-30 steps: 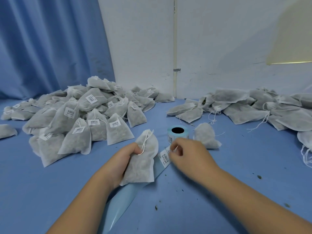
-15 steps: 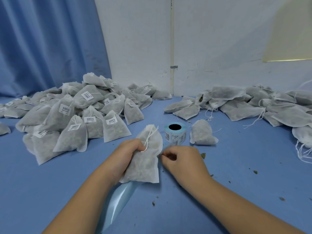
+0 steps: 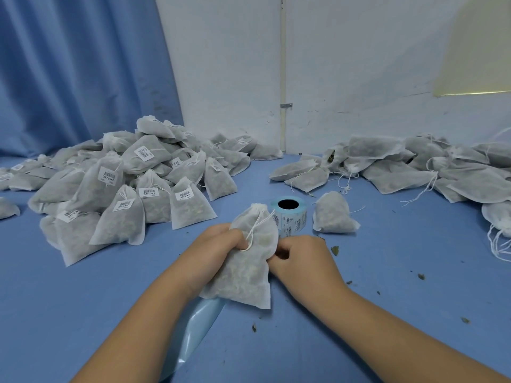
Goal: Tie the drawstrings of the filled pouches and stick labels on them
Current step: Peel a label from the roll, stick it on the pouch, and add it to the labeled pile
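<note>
A filled white pouch [image 3: 249,275] stands tilted on the blue table [image 3: 401,286], its drawstring [image 3: 255,228] hanging in a loop down its front. My left hand [image 3: 213,250] grips the pouch's upper left side, with the string's end by my fingers. My right hand [image 3: 304,261] is curled at the pouch's right edge, thumb and fingers pinching there; whatever lies between them is hidden. The blue label roll [image 3: 290,214] stands just behind the pouch. Its bare backing strip [image 3: 193,327] trails out from under the pouch toward me.
A heap of labelled pouches [image 3: 124,183] fills the left side. Unlabelled pouches [image 3: 401,167] with loose strings lie at the back right. One tied pouch [image 3: 331,214] sits right of the roll. Bits of dried leaf [image 3: 334,250] dot the table. A white wall and blue curtain stand behind.
My right hand left the label strip beside the roll and moved left to the pouch's right edge. My left hand kept its grip, and the pouch shifted slightly.
</note>
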